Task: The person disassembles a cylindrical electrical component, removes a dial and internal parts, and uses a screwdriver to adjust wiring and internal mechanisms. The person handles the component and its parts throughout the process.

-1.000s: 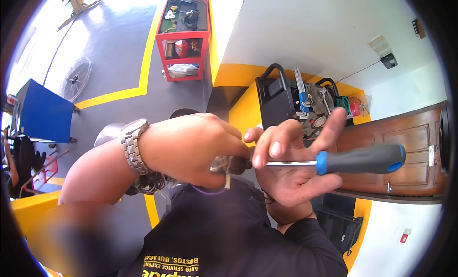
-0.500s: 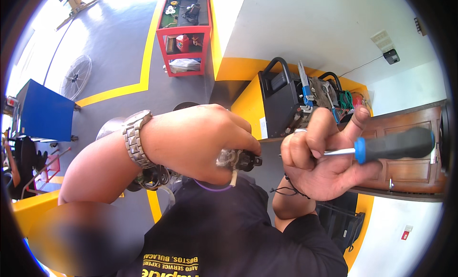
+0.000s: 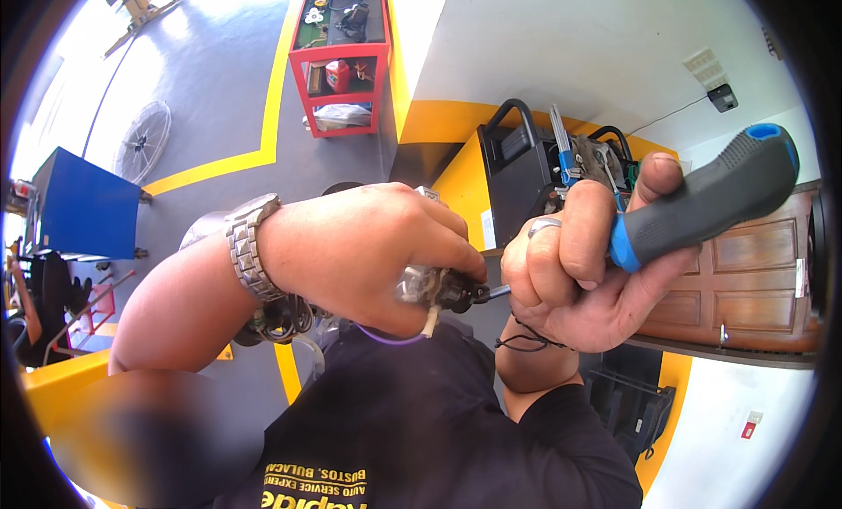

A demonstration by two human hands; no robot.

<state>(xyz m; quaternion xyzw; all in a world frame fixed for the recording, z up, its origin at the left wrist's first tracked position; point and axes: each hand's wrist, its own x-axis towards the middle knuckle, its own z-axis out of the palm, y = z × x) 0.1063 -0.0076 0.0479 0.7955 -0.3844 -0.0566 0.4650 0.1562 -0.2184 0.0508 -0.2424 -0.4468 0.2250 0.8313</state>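
My left hand [image 3: 386, 246], with a metal watch [image 3: 250, 246] on its wrist, is closed around a small mechanical part [image 3: 452, 290]. The part has a black end, a greyish body, a cream-coloured piece and a purple wire. Most of it is hidden by my fingers. In my right hand [image 3: 579, 263] is a screwdriver [image 3: 702, 206] with a black and blue handle that points up to the right. Its steel shaft runs behind my curled fingers, and its tip end meets the black end of the part. Contact there is hard to tell exactly.
A black tool cart [image 3: 517, 180] with hand tools stands beyond my right hand. Farther off is a red trolley [image 3: 381, 88] carrying parts. A blue cabinet [image 3: 88, 202] and a wire wheel-like guard [image 3: 145, 141] stand at left; a wooden door [image 3: 750, 290] is at right.
The screwdriver's handle has swung upward and its shaft has come left to the part. My right fingers have closed more around the handle; my left hand has hardly moved.
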